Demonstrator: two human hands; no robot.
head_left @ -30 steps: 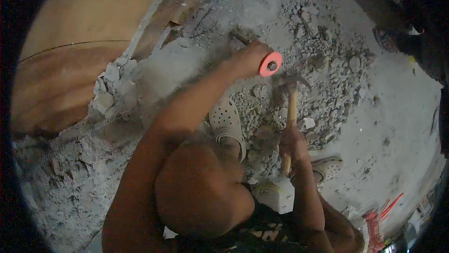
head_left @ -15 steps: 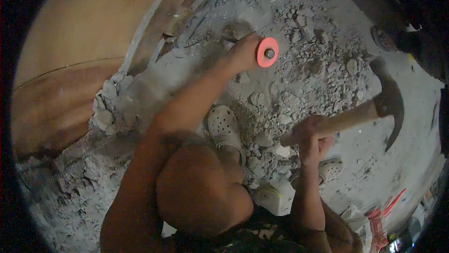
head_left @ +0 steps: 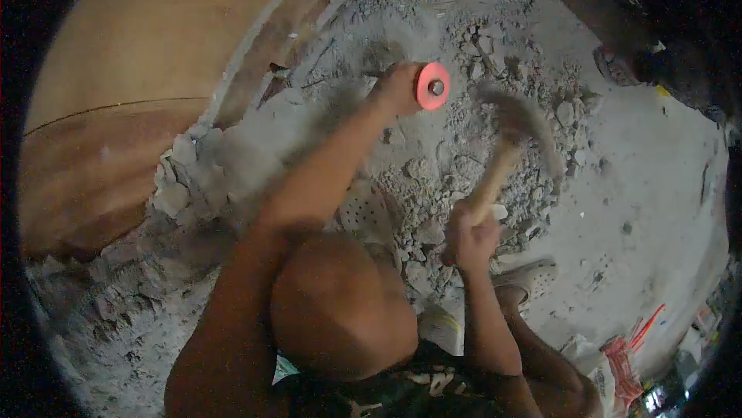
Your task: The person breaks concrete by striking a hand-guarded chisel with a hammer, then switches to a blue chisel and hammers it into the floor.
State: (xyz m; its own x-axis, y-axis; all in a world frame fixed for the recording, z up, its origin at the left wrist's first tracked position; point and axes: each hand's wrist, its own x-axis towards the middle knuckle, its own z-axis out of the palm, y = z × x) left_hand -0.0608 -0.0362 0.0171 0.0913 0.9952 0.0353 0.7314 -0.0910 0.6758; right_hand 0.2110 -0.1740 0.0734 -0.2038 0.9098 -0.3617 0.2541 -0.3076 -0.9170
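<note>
My left hand (head_left: 399, 88) is wrapped round a chisel whose pink round guard (head_left: 433, 86) and metal striking end face right. The far end of the chisel points left toward the dusty broken floor and is blurred. In my right hand (head_left: 472, 239) is the wooden handle of a hammer (head_left: 498, 178). The blurred hammer head hangs over the rubble, to the right of the pink guard and apart from it. Broken grey rubble (head_left: 440, 178) lies below and between both tools.
A curved wooden panel (head_left: 139, 39) stands at the upper left, with broken chunks (head_left: 171, 198) along its edge. My perforated clogs (head_left: 363, 213) stand in the debris. Smooth grey floor (head_left: 641, 209) spreads right. A red and white sack (head_left: 621, 372) lies lower right.
The hammer swung up and out to the right, then came back left toward the chisel. My left hand with the chisel has shifted slightly left.
</note>
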